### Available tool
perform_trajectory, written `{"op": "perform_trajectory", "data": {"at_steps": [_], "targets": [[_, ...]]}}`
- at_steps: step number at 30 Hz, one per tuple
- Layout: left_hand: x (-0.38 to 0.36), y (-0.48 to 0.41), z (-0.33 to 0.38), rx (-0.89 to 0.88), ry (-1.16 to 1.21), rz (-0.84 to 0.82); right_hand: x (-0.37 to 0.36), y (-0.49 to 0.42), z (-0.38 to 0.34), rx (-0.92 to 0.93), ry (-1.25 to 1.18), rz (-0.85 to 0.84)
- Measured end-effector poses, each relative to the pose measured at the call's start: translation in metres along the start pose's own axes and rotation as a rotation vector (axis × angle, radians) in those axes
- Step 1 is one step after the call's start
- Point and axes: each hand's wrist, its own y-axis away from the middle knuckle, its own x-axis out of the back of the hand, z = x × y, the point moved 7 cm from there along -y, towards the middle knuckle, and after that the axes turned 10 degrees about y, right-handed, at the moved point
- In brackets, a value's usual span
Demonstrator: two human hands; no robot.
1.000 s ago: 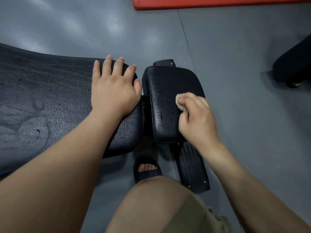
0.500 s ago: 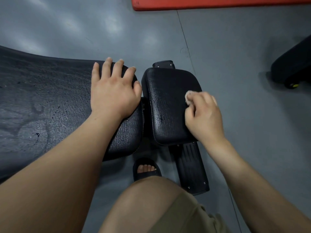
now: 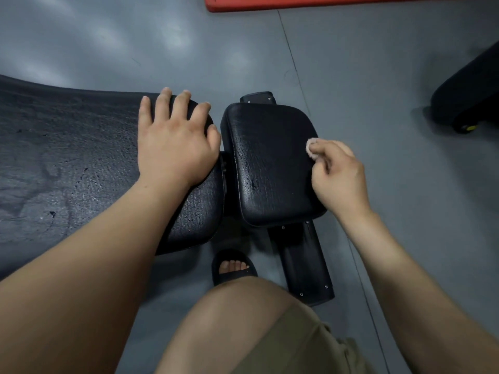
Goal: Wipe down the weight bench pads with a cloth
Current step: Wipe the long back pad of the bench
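- The right hand has its fingers curled tight round a small pale cloth — only a wad of it shows past the fingertips.
- The cloth sits against the right edge of the small pad, in that pad's far half.
- The small pad is black and cracked, with glossy streaks and specks toward its left side.
- Left of the small pad, across a narrow gap, lies the long pad. The left hand rests flat on its nearest end — fingers straight and spread, holding nothing.
- From under the small pad's near edge a black frame plate juts toward the person.
- Near the small pad's near left corner, a foot in a black sandal stands on the grey floor.
- Beyond the small pad is a red mat; well off to its right stands dark equipment.
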Motion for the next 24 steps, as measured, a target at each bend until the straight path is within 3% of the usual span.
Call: {"op": "perform_trajectory", "data": {"at_steps": [6,11,16,20,24], "targets": [[0.0,-0.001,0.0,0.002,-0.003,-0.002,0.009,0.043,0.003,0.061,0.023,0.02],[0.0,-0.001,0.0,0.0,-0.001,-0.001,0.003,0.013,0.017,-0.063,-0.107,0.02],[-0.001,-0.001,-0.001,0.001,0.001,-0.002,0.009,0.062,0.012,-0.067,-0.095,0.079],[-0.001,-0.002,-0.001,0.002,0.003,0.0,0.01,0.095,-0.008,0.047,-0.013,0.136],[-0.001,-0.001,-0.001,-0.001,0.003,0.003,-0.002,0.114,-0.061,0.304,-0.082,0.056]]}}
